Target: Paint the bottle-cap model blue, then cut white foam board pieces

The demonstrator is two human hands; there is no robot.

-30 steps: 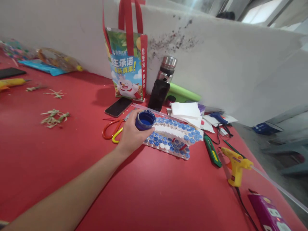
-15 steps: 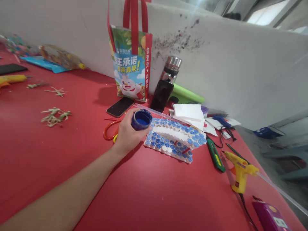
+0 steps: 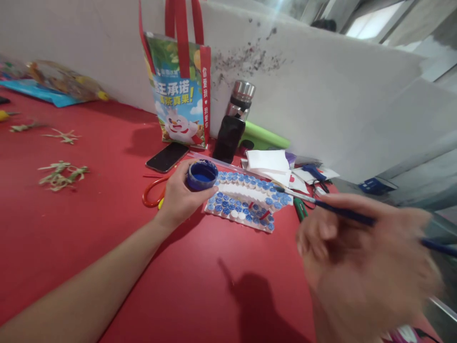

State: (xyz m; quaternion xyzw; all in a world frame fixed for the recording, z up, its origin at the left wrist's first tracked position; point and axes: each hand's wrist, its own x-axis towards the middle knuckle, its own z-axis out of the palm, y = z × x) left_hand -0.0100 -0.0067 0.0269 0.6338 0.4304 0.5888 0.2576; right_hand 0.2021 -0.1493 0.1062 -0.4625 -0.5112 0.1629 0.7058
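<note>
My left hand (image 3: 180, 197) is wrapped round a small jar of dark blue paint (image 3: 202, 177), its open top tilted toward me. Just right of the jar lies a model (image 3: 239, 200) covered in rows of small round pieces, most coloured blue, with two still white at the front edge. A paintbrush (image 3: 332, 208) is gripped by my right hand (image 3: 360, 257), which is blurred by motion. The brush tip hangs over the model's right end; I cannot tell whether it touches.
A printed tote bag (image 3: 180, 95), a steel bottle (image 3: 237, 102) and a phone (image 3: 167, 157) stand or lie behind. Red-handled scissors (image 3: 147, 194) are left of my left hand. White sheets (image 3: 267, 162) lie behind the model. Straw-like knotted pieces (image 3: 63, 175) lie on the left.
My right hand has come into view from the right, holding a paintbrush. The view has turned slightly right, while my left hand still holds the paint jar.
</note>
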